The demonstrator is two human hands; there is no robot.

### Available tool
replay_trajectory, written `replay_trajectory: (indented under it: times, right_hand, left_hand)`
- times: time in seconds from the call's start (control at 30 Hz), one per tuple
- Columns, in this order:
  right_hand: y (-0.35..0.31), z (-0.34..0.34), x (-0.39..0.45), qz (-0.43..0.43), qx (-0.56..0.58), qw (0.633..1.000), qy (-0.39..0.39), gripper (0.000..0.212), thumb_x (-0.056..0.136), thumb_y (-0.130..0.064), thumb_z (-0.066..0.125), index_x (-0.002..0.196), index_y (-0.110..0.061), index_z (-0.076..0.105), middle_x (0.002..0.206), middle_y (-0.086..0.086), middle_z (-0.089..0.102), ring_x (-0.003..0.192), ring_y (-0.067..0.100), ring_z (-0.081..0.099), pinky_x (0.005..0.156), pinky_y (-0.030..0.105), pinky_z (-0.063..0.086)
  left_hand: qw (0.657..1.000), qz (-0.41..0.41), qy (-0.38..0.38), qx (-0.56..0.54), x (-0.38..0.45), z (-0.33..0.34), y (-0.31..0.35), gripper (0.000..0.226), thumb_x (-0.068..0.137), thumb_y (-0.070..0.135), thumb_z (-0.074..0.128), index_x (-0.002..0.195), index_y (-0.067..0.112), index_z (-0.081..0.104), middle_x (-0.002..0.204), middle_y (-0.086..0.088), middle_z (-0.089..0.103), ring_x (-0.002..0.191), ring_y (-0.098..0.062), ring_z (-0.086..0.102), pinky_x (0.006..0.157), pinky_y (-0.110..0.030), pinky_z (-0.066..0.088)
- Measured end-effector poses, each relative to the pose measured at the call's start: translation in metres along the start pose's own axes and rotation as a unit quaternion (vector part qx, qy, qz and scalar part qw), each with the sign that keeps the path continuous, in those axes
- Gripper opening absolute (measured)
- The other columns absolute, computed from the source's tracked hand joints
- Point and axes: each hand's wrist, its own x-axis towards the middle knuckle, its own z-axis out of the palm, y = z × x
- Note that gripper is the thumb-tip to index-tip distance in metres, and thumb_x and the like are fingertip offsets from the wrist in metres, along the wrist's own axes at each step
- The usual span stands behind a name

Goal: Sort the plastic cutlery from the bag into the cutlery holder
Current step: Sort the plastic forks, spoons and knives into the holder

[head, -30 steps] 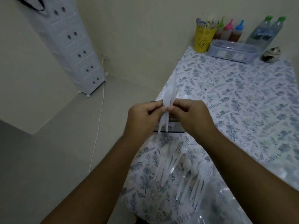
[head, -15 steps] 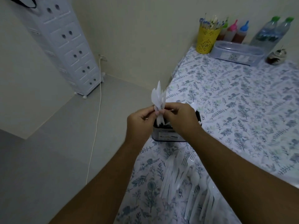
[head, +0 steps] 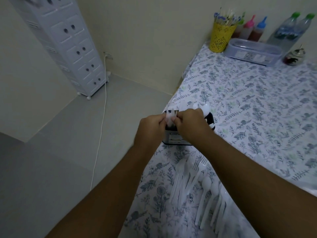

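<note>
Where the floral-covered tabletop (head: 257,103) comes nearest the camera, loose white plastic forks (head: 183,176) and spoons (head: 208,194) lie in rough rows, partly hidden by the right forearm. Just beyond them stands the dark cutlery holder (head: 175,138), near the tabletop's left edge, its front mostly covered by both hands. Left hand (head: 151,127) and right hand (head: 190,124) meet over its left compartment, fingers pinched together on a small bundle of white cutlery (head: 169,117) held upright at the rim. Spoon bowls (head: 206,108) show behind the right hand. Far back stand a yellow cup (head: 221,38), sauce bottles (head: 257,30), a clear lidded box (head: 253,52) and water bottles (head: 289,31). Across the floor stands a white drawer tower (head: 68,45).
</note>
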Motion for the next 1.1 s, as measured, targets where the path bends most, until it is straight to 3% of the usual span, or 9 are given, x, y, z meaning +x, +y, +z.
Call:
replay_trajectory:
  times: [0.2, 0.3, 0.33, 0.4, 0.47, 0.53, 0.73, 0.9, 1.1]
  right_hand:
    - [0.015, -0.014, -0.021, -0.031, 0.086, 0.991, 0.095, 0.032, 0.102, -0.025, 0.054, 0.089, -0.005, 0.076, 0.077, 0.011, 0.072, 0.089, 0.034, 0.063, 0.092, 0.040, 0.048]
    - [0.032, -0.016, -0.053, -0.018, 0.142, 0.981, 0.129, 0.030, 0.102, -0.024, 0.055, 0.098, -0.006, 0.078, 0.080, 0.009, 0.075, 0.074, 0.022, 0.065, 0.066, 0.014, 0.044]
    - [0.039, -0.013, -0.068, -0.005, 0.158, 0.979, 0.133, 0.029, 0.102, -0.024, 0.055, 0.100, -0.008, 0.078, 0.080, 0.009, 0.074, 0.072, 0.020, 0.064, 0.063, 0.016, 0.043]
    - [0.059, 0.001, -0.098, 0.033, 0.171, 0.978, 0.114, 0.030, 0.103, -0.026, 0.055, 0.099, -0.008, 0.078, 0.082, 0.005, 0.073, 0.070, 0.015, 0.062, 0.058, 0.019, 0.041]
    - [0.082, 0.025, -0.125, 0.068, 0.159, 0.983, 0.059, 0.030, 0.102, -0.028, 0.056, 0.094, -0.011, 0.079, 0.079, -0.004, 0.071, 0.068, 0.003, 0.058, 0.057, 0.012, 0.036]
    - [0.103, 0.047, -0.148, 0.094, 0.160, 0.983, 0.002, 0.030, 0.102, -0.025, 0.056, 0.092, -0.009, 0.080, 0.079, -0.003, 0.073, 0.072, 0.009, 0.063, 0.060, 0.003, 0.036]
    - [0.139, 0.074, -0.193, 0.142, 0.161, 0.974, -0.071, 0.032, 0.102, -0.029, 0.055, 0.098, -0.007, 0.079, 0.094, 0.008, 0.078, 0.082, 0.015, 0.069, 0.061, 0.002, 0.039]
    - [0.151, 0.075, -0.204, 0.165, 0.185, 0.966, -0.076, 0.024, 0.101, -0.030, 0.057, 0.107, -0.022, 0.079, 0.092, -0.013, 0.071, 0.079, -0.005, 0.059, 0.065, 0.003, 0.036]
    - [0.148, 0.075, -0.211, 0.154, 0.200, 0.963, -0.091, 0.024, 0.101, -0.027, 0.057, 0.113, -0.024, 0.077, 0.104, -0.014, 0.070, 0.085, -0.006, 0.059, 0.070, 0.005, 0.038]
  left_hand:
    - [0.995, 0.009, 0.026, 0.091, -0.014, -0.012, 0.004, 0.029, 0.097, 0.019, 0.055, 0.077, 0.006, 0.072, 0.070, -0.007, 0.070, 0.062, -0.024, 0.061, 0.062, -0.043, 0.053]
    - [0.998, -0.022, 0.017, 0.064, -0.055, -0.002, 0.011, 0.025, 0.098, 0.018, 0.057, 0.084, 0.006, 0.074, 0.075, -0.005, 0.070, 0.065, -0.018, 0.060, 0.063, -0.033, 0.051]
    - [0.997, -0.038, -0.014, 0.061, -0.071, 0.006, 0.014, 0.024, 0.097, 0.018, 0.058, 0.081, 0.007, 0.073, 0.073, -0.004, 0.068, 0.064, -0.017, 0.057, 0.062, -0.030, 0.046]
    - [0.989, -0.097, -0.098, 0.057, -0.107, 0.029, 0.016, 0.020, 0.094, 0.021, 0.061, 0.080, 0.009, 0.068, 0.073, -0.002, 0.063, 0.067, -0.015, 0.053, 0.064, -0.025, 0.038]
    - [0.966, -0.180, -0.173, 0.068, -0.142, 0.054, 0.016, 0.018, 0.091, 0.032, 0.064, 0.091, 0.014, 0.064, 0.081, 0.003, 0.057, 0.076, -0.013, 0.051, 0.068, -0.023, 0.036]
    - [0.947, -0.225, -0.214, 0.081, -0.168, 0.074, 0.013, 0.030, 0.087, 0.043, 0.067, 0.101, 0.017, 0.059, 0.088, 0.005, 0.054, 0.084, -0.012, 0.051, 0.072, -0.022, 0.037]
    - [0.949, -0.244, -0.186, 0.069, -0.177, 0.080, 0.012, 0.022, 0.089, 0.032, 0.068, 0.095, 0.013, 0.059, 0.082, -0.002, 0.062, 0.079, -0.019, 0.062, 0.064, -0.025, 0.043]
    - [0.941, -0.285, -0.173, 0.066, -0.172, 0.081, 0.015, 0.025, 0.091, 0.039, 0.061, 0.091, 0.014, 0.059, 0.084, -0.001, 0.062, 0.078, -0.018, 0.060, 0.063, -0.028, 0.044]
    - [0.939, -0.226, -0.212, 0.147, -0.167, 0.087, 0.017, 0.023, 0.088, 0.027, 0.057, 0.101, 0.008, 0.055, 0.097, -0.008, 0.059, 0.091, -0.025, 0.060, 0.070, -0.030, 0.046]
